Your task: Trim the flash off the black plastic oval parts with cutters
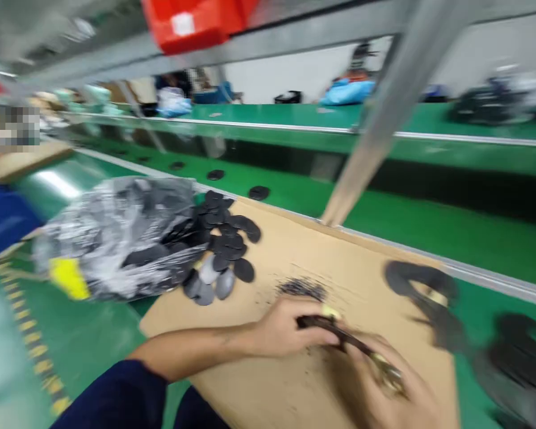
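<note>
Crumbs [301, 288] fleck tan cardboard [259, 381]; left grip [290, 326] holds a slim dark piece [318, 322].

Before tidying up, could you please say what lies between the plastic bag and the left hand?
In the head view, black and grey oval pieces, then cardboard with dark scraps near the left hand.

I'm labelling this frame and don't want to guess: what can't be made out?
All in the head view:
Dark held piece: blurred, partly covered by fingers.
Brass-coloured object in the right hand: blurred, shape unclear.
Dark items, lower right: blurred, cut off by the right edge.
Clear bag: its crinkles hide some contents.
</note>
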`<state>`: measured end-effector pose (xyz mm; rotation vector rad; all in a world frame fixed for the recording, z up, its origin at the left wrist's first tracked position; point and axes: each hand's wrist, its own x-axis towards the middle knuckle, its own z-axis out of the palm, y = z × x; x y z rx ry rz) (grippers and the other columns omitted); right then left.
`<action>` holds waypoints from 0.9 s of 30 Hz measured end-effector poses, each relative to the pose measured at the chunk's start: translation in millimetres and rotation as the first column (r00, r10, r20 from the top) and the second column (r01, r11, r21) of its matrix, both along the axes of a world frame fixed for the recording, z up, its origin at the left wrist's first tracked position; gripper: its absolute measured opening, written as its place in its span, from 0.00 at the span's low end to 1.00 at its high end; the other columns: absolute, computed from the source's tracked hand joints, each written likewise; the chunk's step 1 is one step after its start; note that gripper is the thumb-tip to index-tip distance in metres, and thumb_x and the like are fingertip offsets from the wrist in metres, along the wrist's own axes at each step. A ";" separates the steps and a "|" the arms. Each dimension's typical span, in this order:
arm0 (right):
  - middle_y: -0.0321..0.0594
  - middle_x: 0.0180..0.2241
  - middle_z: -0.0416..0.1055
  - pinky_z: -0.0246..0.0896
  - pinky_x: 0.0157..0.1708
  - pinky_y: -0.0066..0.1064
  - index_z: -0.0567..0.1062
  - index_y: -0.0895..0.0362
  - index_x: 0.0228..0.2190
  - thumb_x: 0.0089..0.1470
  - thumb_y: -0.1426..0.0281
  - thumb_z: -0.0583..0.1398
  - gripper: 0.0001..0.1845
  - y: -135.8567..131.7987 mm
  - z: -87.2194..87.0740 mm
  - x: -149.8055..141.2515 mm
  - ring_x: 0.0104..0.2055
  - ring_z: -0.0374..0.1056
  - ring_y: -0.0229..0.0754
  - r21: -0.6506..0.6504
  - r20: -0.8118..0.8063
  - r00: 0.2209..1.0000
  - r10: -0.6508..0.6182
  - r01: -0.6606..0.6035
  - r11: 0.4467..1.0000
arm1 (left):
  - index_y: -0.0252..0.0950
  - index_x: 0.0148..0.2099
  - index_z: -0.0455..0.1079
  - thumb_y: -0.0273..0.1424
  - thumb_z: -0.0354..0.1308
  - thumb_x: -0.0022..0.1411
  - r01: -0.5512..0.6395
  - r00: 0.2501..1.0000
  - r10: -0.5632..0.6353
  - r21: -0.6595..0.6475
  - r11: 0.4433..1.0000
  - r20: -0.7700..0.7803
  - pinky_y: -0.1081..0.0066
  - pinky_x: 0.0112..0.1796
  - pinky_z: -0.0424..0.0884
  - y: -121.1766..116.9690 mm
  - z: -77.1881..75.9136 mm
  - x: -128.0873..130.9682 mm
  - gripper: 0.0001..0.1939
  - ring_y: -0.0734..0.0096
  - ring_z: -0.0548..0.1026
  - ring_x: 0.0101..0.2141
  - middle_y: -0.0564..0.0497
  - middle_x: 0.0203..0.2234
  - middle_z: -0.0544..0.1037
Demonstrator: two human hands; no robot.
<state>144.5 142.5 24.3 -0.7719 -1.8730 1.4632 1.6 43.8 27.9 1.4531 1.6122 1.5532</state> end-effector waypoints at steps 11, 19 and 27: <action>0.38 0.35 0.78 0.70 0.39 0.39 0.74 0.49 0.39 0.58 0.61 0.60 0.08 -17.8 20.9 25.8 0.36 0.75 0.46 0.042 0.053 0.997 0.051 -0.053 0.998 | 0.52 0.52 0.76 0.36 0.60 0.65 -0.022 0.980 0.052 0.155 0.988 -0.191 0.58 0.25 0.82 -17.1 -8.8 -3.6 0.14 0.57 0.83 0.32 0.53 0.36 0.84; 0.46 0.47 0.69 0.64 0.48 0.41 0.62 0.54 0.50 0.54 0.64 0.62 0.24 -2.2 21.8 31.2 0.47 0.67 0.48 0.173 0.339 0.925 0.173 -0.242 0.955 | 0.39 0.54 0.75 0.28 0.62 0.66 0.059 0.938 -0.018 0.108 0.992 -0.347 0.67 0.37 0.78 -23.4 -1.3 -28.5 0.14 0.67 0.81 0.36 0.46 0.38 0.83; 0.46 0.42 0.73 0.63 0.44 0.44 0.69 0.54 0.45 0.64 0.68 0.55 0.09 14.4 8.8 20.4 0.45 0.67 0.50 0.496 0.400 0.890 0.220 -0.411 0.765 | 0.32 0.52 0.74 0.30 0.62 0.67 0.126 0.902 -0.088 0.062 0.990 -0.422 0.68 0.36 0.74 -22.4 -1.4 -38.9 0.13 0.70 0.76 0.34 0.44 0.35 0.82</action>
